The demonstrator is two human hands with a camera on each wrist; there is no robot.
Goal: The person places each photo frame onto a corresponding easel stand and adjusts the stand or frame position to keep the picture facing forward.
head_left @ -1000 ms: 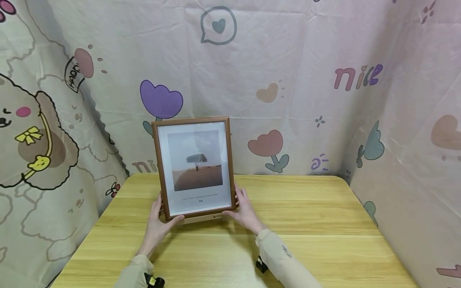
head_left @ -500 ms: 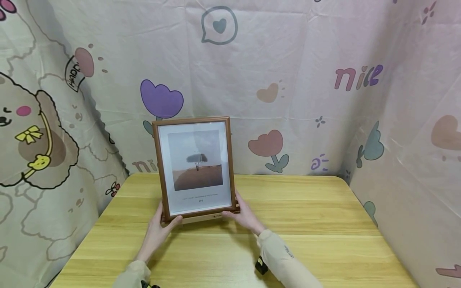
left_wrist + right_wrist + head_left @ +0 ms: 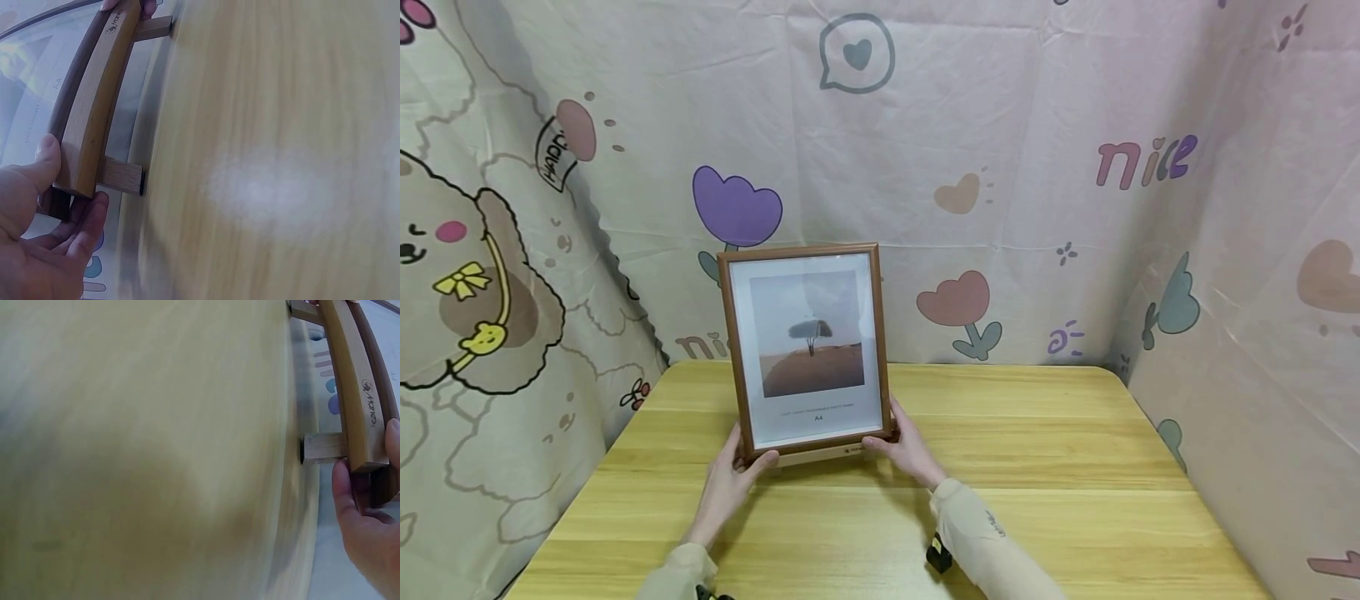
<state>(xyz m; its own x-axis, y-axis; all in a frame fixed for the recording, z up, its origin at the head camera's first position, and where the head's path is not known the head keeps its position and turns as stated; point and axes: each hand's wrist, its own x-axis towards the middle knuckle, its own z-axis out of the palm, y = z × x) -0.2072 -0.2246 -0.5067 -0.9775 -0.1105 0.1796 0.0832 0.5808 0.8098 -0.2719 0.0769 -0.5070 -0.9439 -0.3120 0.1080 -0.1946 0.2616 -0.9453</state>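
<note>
Picture frame [image 3: 808, 348] before hanging cloth [image 3: 1000, 125]

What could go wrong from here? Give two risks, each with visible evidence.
The picture frame could tip: the left hand and right hand hold only near its lower corners, leaving its top unheld.
The left hand's fingers might get pinched, being close to the end of the wooden bar along the frame's lower edge.

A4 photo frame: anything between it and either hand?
Nothing visible: left hand and right hand hold the A4 photo frame at its lower corners. The pale wooden bar runs below it; contact behind is hidden.
</note>
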